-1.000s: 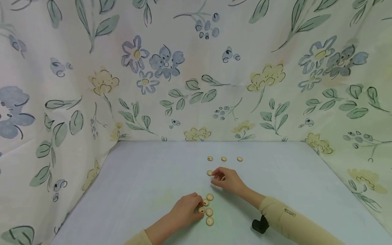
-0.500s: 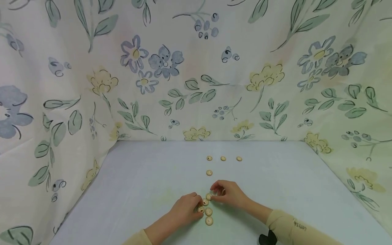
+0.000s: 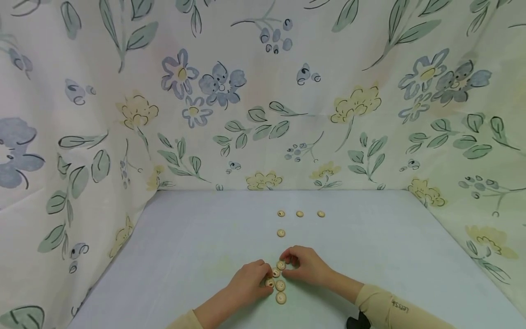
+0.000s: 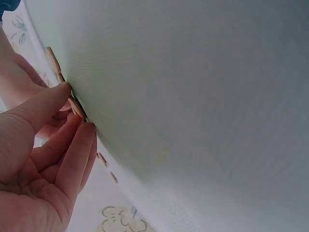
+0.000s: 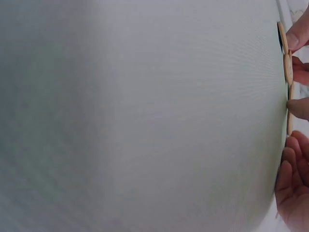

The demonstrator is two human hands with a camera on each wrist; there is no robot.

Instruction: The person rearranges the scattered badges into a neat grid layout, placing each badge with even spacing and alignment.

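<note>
Several round wooden buttons lie clustered on the white table, close in front of the person. My left hand (image 3: pixel 249 281) pinches the cluster's leftmost button (image 3: pixel 269 283) between thumb and fingertips. At the cluster's far end, my right hand (image 3: pixel 307 266) has its thumb and index finger around the top button (image 3: pixel 281 265). Between these two sits another button (image 3: pixel 276 273). Two more, an upper button (image 3: pixel 280 285) and a lower button (image 3: pixel 281 298), line up toward the person. In the right wrist view, the right fingers (image 5: pixel 293 166) lie low at the table surface.
Farther back, a single button (image 3: pixel 281 233) lies beyond the right hand. Behind it, three buttons form a row, the middle button (image 3: pixel 300 214) among them. A floral cloth (image 3: pixel 263 91) hangs behind and beside the table (image 3: pixel 197 228). A black object (image 3: pixel 358 321) shows under the right sleeve.
My right hand has left the single button farther back, come toward the person, and closed its thumb and index finger around the cluster's top button. The left hand has stayed in place.
</note>
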